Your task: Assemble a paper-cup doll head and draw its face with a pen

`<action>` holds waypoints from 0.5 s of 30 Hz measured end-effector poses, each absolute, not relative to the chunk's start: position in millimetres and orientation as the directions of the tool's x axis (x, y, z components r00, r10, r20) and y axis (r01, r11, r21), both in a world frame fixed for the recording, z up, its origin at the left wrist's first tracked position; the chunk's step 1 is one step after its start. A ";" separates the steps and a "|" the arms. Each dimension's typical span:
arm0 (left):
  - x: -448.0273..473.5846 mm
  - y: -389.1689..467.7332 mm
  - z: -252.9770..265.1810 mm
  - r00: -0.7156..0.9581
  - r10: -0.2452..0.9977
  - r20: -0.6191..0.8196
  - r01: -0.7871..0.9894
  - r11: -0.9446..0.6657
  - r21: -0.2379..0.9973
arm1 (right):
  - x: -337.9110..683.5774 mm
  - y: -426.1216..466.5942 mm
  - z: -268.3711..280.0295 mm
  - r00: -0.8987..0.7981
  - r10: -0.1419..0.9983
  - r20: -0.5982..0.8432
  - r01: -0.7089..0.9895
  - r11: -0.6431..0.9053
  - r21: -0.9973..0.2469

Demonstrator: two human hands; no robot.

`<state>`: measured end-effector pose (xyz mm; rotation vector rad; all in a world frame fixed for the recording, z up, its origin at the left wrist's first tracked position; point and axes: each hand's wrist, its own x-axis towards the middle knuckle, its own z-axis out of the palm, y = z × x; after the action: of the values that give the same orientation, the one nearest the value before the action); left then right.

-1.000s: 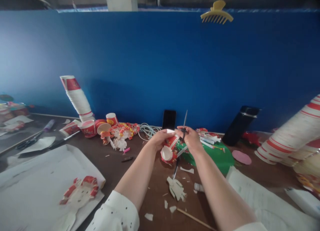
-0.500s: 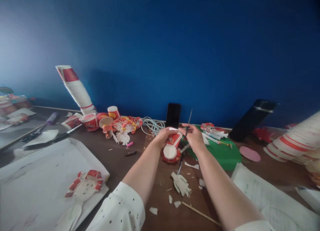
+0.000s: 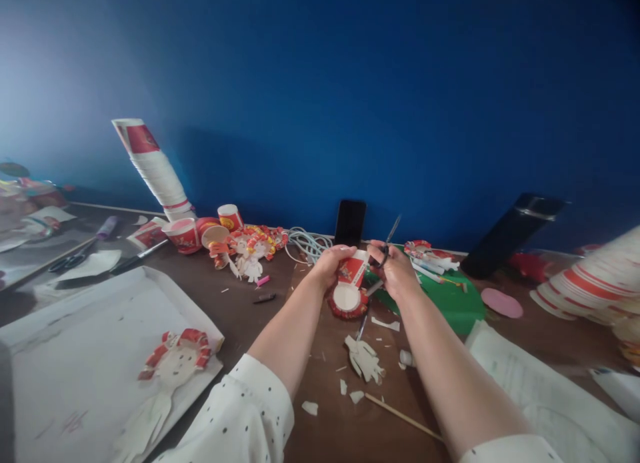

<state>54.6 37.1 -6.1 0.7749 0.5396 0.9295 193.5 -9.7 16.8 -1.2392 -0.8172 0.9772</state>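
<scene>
With bare counter [image 3: 241, 324] left and a phone [image 3: 350, 221] far, the left hand [image 3: 331, 266] pinched the cut cup [image 3: 353, 269], its base nearer, the right hand [image 3: 399, 274] gripping scissors [image 3: 385, 250].

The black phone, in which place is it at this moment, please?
In the head view, the black phone stands near the middle, before the blue wall, right of the coiled cable and just beyond the left hand.
</scene>
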 end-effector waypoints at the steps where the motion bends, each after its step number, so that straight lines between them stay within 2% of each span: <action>1: 54.1 37.4 -6.2 0.495 0.865 -0.085 -0.496 0.361 0.790 | 193.4 -10.4 17.2 0.366 0.930 -0.009 -0.156 0.052 -0.986; 15: 53.6 32.8 0.5 0.508 0.849 -0.145 -0.458 0.409 0.790 | 193.1 -12.4 20.7 0.361 0.930 -0.075 -0.199 -0.002 -0.980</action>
<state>53.6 32.8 0.5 0.7628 0.5938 0.8868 193.1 -12.4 20.7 -1.2477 -0.7732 1.0442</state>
